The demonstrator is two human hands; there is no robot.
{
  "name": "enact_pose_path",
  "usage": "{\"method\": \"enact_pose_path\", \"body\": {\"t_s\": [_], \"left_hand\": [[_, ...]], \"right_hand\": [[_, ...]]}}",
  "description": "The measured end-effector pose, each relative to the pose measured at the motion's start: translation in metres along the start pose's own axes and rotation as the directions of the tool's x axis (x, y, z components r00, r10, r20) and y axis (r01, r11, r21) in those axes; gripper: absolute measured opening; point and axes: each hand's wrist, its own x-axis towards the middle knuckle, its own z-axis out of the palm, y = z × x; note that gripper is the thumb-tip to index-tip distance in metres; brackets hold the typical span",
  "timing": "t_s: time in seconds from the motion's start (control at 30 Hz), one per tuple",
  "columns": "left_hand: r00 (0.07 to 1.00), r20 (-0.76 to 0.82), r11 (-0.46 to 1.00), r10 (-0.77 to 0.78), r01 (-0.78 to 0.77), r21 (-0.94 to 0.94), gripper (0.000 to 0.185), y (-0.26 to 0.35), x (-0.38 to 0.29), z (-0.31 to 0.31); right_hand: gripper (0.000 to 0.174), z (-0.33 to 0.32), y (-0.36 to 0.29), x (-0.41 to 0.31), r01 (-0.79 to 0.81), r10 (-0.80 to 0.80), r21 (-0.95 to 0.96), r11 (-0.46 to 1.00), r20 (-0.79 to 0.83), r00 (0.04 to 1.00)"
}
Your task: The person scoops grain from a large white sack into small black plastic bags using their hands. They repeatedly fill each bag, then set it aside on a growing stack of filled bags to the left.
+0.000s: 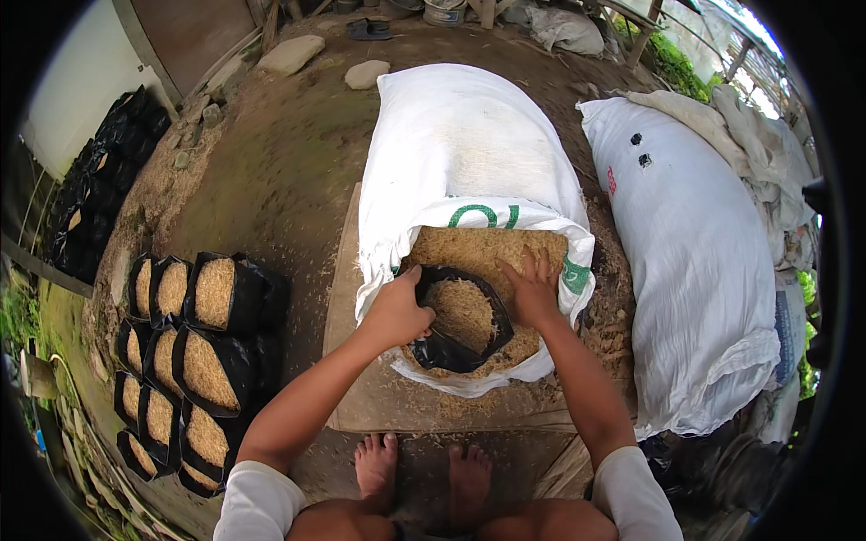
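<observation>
A large white woven sack (473,142) lies with its mouth towards me, rim folded back, full of pale brown husks (446,245) that look like rice husks. In the mouth stands a black plastic bag (500,324), partly filled with the same husks. My left hand (399,308) grips the bag's left rim between thumb and fingers. To the bag's right, my right hand (533,287) rests on the loose husks with its fingers spread, close to the bag's rim.
Several husk-filled black bags (215,292) stand in rows at the left. More black bags (111,176) line the wall. A second white sack (690,257) lies at the right. Beneath the open sack is a brown mat (365,406). Stones (291,55) and sandals (369,29) lie farther off.
</observation>
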Motion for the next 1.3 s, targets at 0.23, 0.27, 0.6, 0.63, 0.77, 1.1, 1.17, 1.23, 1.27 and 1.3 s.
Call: {"method": "enact_pose_path", "body": {"t_s": [0.23,0.27,0.6,0.63,0.77,1.1,1.17,1.23,1.27,1.3], "left_hand": [[0.991,0.116,0.944,-0.070,0.103,-0.314,0.087,0.000,-0.009,0.012],[1.000,0.013,0.959,-0.007,0.010,-0.283,0.088,0.000,-0.008,0.014],[0.996,0.078,0.939,-0.034,0.059,-0.339,0.092,0.004,-0.007,0.015],[0.996,0.076,0.936,-0.036,0.060,-0.346,0.092,0.003,-0.007,0.015],[0.998,0.055,0.948,-0.042,0.057,-0.312,0.093,0.000,-0.010,0.019],[0.999,0.039,0.957,-0.036,0.045,-0.287,0.095,-0.025,-0.031,0.002],[0.999,0.027,0.961,-0.020,0.027,-0.277,0.097,-0.027,-0.033,0.006],[0.998,0.060,0.981,0.026,-0.014,-0.192,0.098,-0.026,-0.033,0.014],[0.988,0.072,0.983,0.136,-0.126,-0.133,0.100,-0.024,-0.031,0.019],[0.991,0.054,0.979,0.124,-0.113,-0.170,0.100,-0.022,-0.030,0.022]], "right_hand": [[0.104,0.053,0.001,-0.004,-0.091,0.112,0.150,0.985,-0.136,0.984],[0.102,0.052,0.002,0.007,-0.046,0.069,0.095,0.994,-0.259,0.963],[0.085,-0.092,-0.034,-0.003,-0.173,0.037,0.981,-0.085,0.176,0.984],[0.089,-0.098,-0.042,-0.008,-0.263,0.006,0.960,-0.098,0.265,0.964],[0.098,-0.089,-0.050,0.003,-0.380,-0.122,0.896,0.232,0.414,0.902],[0.083,0.011,-0.005,-0.001,-0.057,0.028,0.116,0.992,0.234,0.972],[0.087,0.036,-0.011,-0.020,-0.069,0.028,0.226,0.972,0.178,0.984],[0.090,0.055,-0.011,-0.021,0.035,-0.066,0.367,0.930,0.072,0.995],[0.083,0.062,-0.011,-0.016,0.123,-0.097,0.252,0.960,-0.113,0.989],[0.081,0.067,-0.010,-0.009,0.113,-0.079,0.231,0.966,-0.149,0.986]]}}
